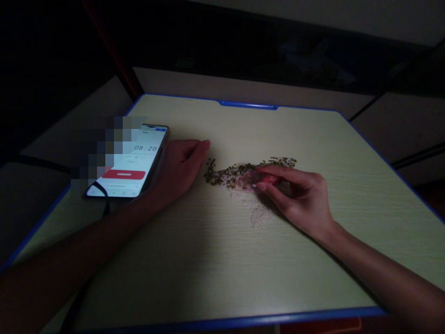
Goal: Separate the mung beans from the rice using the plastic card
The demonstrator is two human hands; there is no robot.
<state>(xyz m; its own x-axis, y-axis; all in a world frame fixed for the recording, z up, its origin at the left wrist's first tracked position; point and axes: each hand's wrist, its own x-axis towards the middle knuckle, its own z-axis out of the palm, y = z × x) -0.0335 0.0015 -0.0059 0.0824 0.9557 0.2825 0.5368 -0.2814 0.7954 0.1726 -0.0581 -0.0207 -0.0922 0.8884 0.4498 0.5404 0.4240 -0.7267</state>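
Note:
Small dark green grains (224, 177), which look like mung beans, lie in a loose strip across the middle of the table. Pale grains (261, 215), like rice, are spread just in front of them. Between thumb and fingers, my right hand (308, 197) pinches a see-through, pinkish piece of plastic (252, 180) over the green grains. My left hand (187, 162) rests on its side at the left end of the strip, fingers curled closed. What it holds, if anything, is hidden.
A phone (128, 162) with a lit timer screen lies left of my left hand, partly covered by a blurred patch. A dark cord (106, 204) runs over its near corner. The wooden table (215, 273) has a blue edge and a raised blue strip (248, 105) at the back.

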